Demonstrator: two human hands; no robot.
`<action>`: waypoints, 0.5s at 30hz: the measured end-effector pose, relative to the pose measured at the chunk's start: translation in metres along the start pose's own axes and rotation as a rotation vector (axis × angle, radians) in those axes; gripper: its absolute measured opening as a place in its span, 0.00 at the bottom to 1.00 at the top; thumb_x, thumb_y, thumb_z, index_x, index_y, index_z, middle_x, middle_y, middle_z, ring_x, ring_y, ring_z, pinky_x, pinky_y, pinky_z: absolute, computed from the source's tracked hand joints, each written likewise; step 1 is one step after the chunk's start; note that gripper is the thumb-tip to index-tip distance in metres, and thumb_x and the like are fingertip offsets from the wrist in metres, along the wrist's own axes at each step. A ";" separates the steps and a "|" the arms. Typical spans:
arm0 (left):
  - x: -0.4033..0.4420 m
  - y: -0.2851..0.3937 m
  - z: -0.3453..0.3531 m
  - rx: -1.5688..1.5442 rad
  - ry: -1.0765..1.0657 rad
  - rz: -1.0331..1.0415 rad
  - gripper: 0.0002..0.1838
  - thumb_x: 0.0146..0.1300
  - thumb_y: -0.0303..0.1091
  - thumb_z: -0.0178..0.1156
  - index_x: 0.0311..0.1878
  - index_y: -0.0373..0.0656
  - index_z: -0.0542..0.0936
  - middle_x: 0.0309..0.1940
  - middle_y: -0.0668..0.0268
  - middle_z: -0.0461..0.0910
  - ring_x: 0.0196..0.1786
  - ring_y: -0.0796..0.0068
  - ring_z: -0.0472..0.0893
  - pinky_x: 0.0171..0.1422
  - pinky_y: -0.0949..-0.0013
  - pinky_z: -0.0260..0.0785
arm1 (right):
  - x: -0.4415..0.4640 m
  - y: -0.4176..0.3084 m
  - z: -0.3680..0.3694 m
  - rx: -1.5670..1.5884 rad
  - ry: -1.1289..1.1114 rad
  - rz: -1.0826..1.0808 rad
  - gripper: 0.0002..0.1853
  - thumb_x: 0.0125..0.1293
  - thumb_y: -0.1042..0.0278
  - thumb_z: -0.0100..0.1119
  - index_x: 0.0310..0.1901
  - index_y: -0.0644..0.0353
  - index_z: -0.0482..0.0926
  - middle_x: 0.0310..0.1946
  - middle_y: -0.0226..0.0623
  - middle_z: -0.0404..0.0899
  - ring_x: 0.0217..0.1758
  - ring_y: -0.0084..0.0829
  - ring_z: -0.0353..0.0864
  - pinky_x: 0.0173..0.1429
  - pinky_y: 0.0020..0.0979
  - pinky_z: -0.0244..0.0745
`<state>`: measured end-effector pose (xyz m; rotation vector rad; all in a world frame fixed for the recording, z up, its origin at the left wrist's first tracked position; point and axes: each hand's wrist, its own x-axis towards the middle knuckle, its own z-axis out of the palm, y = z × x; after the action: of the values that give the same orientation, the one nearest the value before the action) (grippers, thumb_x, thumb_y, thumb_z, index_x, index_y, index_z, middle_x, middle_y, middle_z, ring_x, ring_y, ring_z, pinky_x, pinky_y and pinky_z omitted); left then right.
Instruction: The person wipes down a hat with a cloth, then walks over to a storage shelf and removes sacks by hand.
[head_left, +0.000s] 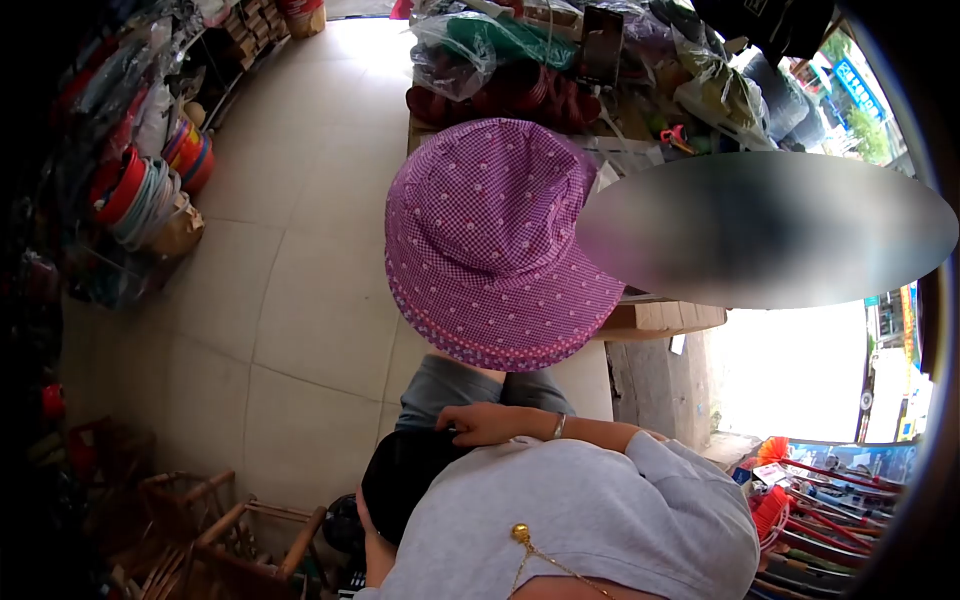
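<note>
One wide head cam looks fwd & down from close above wearer's torso (580, 500)

From afar I see a shop: plastic-wrapped goods (452, 62) heaped at the far side, red containers (122, 190) left, long-handled wares (825, 515) bundled near right.

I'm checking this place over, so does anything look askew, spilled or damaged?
Nothing clearly spilled or damaged stands out. The plastic-wrapped goods past the purple hat look haphazardly heaped, though that may be simple storage. The black item at your right hand is too dark to judge.
</note>
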<state>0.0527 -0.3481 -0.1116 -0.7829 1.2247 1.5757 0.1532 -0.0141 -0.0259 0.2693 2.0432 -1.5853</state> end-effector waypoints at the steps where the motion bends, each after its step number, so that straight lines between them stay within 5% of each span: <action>1: 0.004 0.005 0.003 0.027 -0.026 0.016 0.28 0.75 0.51 0.38 0.64 0.39 0.72 0.61 0.59 0.76 0.63 0.62 0.74 0.68 0.62 0.65 | -0.002 0.000 -0.002 0.005 -0.017 0.022 0.22 0.65 0.63 0.57 0.60 0.57 0.70 0.36 0.40 0.80 0.41 0.33 0.80 0.48 0.33 0.74; 5: 0.018 0.039 0.030 0.183 -0.212 0.105 0.28 0.75 0.50 0.39 0.64 0.38 0.72 0.61 0.59 0.76 0.63 0.63 0.74 0.69 0.63 0.64 | -0.029 0.009 -0.003 0.098 0.066 -0.017 0.22 0.63 0.69 0.56 0.60 0.57 0.70 0.34 0.36 0.76 0.40 0.30 0.76 0.47 0.33 0.71; 10: 0.049 0.051 0.121 0.385 -0.587 0.026 0.27 0.75 0.48 0.40 0.64 0.38 0.73 0.60 0.59 0.76 0.63 0.65 0.74 0.70 0.65 0.62 | -0.102 0.044 -0.005 0.318 0.297 0.084 0.23 0.58 0.73 0.54 0.57 0.62 0.71 0.42 0.37 0.77 0.47 0.29 0.74 0.53 0.30 0.70; 12: -0.003 0.052 0.217 0.575 -0.469 -0.109 0.28 0.74 0.50 0.41 0.65 0.40 0.72 0.63 0.64 0.74 0.65 0.68 0.71 0.71 0.66 0.59 | -0.130 0.088 0.003 0.558 0.353 0.080 0.23 0.57 0.78 0.54 0.56 0.64 0.70 0.39 0.36 0.79 0.40 0.25 0.76 0.43 0.27 0.72; 15: 0.042 0.024 0.256 0.764 -0.620 -0.307 0.24 0.73 0.48 0.44 0.65 0.46 0.72 0.61 0.66 0.75 0.61 0.71 0.74 0.69 0.66 0.62 | -0.165 0.106 0.017 0.529 0.400 0.285 0.21 0.60 0.77 0.56 0.56 0.67 0.70 0.28 0.35 0.79 0.28 0.23 0.77 0.33 0.26 0.72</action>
<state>0.0330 -0.0923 -0.0662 0.0295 1.0453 0.8717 0.3457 0.0276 -0.0313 1.0954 1.7012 -1.9704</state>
